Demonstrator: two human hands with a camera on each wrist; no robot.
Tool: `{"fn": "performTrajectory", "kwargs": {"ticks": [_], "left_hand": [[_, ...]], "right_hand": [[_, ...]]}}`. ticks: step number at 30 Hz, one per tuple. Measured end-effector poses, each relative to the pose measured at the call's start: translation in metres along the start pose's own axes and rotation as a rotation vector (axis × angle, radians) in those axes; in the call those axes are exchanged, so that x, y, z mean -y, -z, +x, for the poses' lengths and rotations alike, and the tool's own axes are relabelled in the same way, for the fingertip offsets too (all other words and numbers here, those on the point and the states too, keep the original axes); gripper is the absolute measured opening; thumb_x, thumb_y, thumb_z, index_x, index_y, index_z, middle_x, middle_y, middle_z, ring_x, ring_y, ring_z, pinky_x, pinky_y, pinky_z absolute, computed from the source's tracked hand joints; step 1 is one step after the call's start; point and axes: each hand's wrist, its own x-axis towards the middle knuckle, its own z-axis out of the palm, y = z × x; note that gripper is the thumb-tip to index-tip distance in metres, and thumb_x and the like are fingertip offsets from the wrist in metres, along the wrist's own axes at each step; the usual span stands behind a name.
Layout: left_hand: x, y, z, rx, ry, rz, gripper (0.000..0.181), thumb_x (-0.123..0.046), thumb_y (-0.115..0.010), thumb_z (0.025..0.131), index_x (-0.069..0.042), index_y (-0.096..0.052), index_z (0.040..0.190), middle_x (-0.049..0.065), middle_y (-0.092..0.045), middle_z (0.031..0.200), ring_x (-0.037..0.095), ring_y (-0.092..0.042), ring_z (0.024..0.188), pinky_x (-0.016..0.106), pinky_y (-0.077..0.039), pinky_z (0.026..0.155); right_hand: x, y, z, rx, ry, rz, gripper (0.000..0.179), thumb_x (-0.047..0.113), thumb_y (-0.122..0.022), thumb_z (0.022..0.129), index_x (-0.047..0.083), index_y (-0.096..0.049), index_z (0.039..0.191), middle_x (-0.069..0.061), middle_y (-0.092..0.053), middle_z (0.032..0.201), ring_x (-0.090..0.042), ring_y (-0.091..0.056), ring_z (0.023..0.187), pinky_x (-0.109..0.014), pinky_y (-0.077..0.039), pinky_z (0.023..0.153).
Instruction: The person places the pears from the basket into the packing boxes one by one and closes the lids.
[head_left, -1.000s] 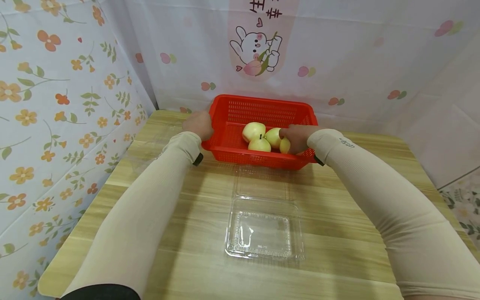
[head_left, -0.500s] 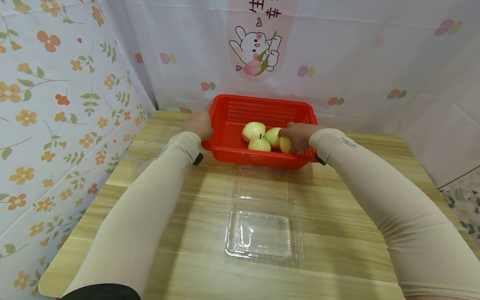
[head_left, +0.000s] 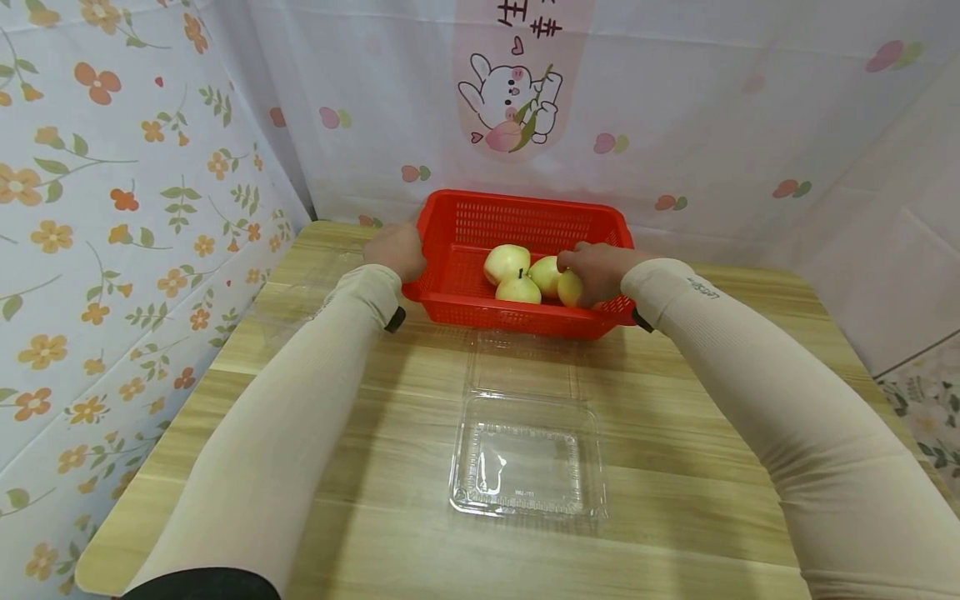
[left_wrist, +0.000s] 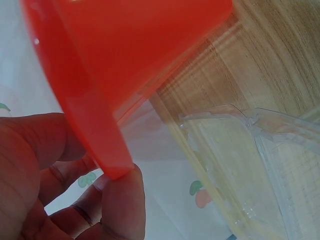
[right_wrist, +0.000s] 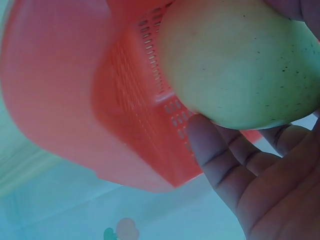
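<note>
A red plastic basket (head_left: 517,320) with slotted walls stands at the back of the table. My left hand (head_left: 395,250) grips its left rim; in the left wrist view the thumb and fingers (left_wrist: 122,205) pinch the rim's edge (left_wrist: 97,137). Inside the basket, my right hand (head_left: 600,273) holds a pale yellow-green pear (head_left: 570,288) at the right end. The right wrist view has this speckled pear (right_wrist: 235,65) large, with fingers (right_wrist: 215,150) curled under it and the thumb at its upper side. Several other pears (head_left: 519,288) lie just left of it.
An open clear plastic clamshell box (head_left: 588,454) lies in front of the basket, its lid side towards the basket. More clear plastic packaging (head_left: 288,300) is at the left, partly behind the left forearm. A printed curtain (head_left: 675,125) hangs directly behind the table (head_left: 390,500).
Almost nothing moves. My right hand shifts very slightly at the pear, while the left hand stays on the rim and the basket and box keep their places.
</note>
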Motion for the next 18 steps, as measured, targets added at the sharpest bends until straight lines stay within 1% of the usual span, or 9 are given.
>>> {"fn": "performTrajectory", "kwargs": {"ticks": [4,9,15,18], "left_hand": [[-0.0007,0.0002,-0.0009,-0.009,0.0,-0.003,0.013,-0.009,-0.052,0.095,-0.004,-0.064,0.092,0.012,-0.064,0.092,0.027,-0.062,0.084,0.044,-0.056,0.074],[-0.001,0.0007,-0.0028,-0.006,0.0,-0.007,0.012,-0.009,-0.053,0.095,-0.003,-0.064,0.093,0.012,-0.065,0.092,0.027,-0.063,0.083,0.044,-0.056,0.074],[-0.0014,0.0009,-0.0028,-0.001,0.003,-0.002,0.012,-0.01,-0.053,0.095,-0.004,-0.064,0.093,0.012,-0.065,0.091,0.026,-0.063,0.082,0.043,-0.056,0.073],[-0.0014,0.0008,-0.0025,-0.004,0.004,-0.001,0.012,-0.01,-0.053,0.095,-0.004,-0.063,0.092,0.012,-0.064,0.09,0.026,-0.063,0.082,0.043,-0.056,0.073]], "right_hand": [[-0.0002,-0.0004,-0.0022,-0.022,0.005,-0.018,0.068,0.017,-0.084,0.072,0.012,-0.054,0.133,-0.016,-0.052,0.121,-0.035,-0.052,0.105,-0.051,-0.05,0.088],[-0.0023,-0.0016,-0.0034,-0.053,0.018,-0.041,0.065,0.017,-0.082,0.074,0.013,-0.056,0.134,-0.016,-0.051,0.119,-0.037,-0.047,0.106,-0.05,-0.048,0.085],[-0.0052,-0.0034,-0.0011,-0.067,0.003,-0.024,0.066,0.018,-0.083,0.071,0.014,-0.058,0.133,-0.016,-0.051,0.116,-0.037,-0.044,0.104,-0.048,-0.048,0.081],[-0.007,-0.0039,-0.0001,-0.073,-0.005,-0.008,0.066,0.018,-0.083,0.071,0.013,-0.058,0.131,-0.016,-0.05,0.114,-0.035,-0.047,0.101,-0.047,-0.049,0.08]]}}
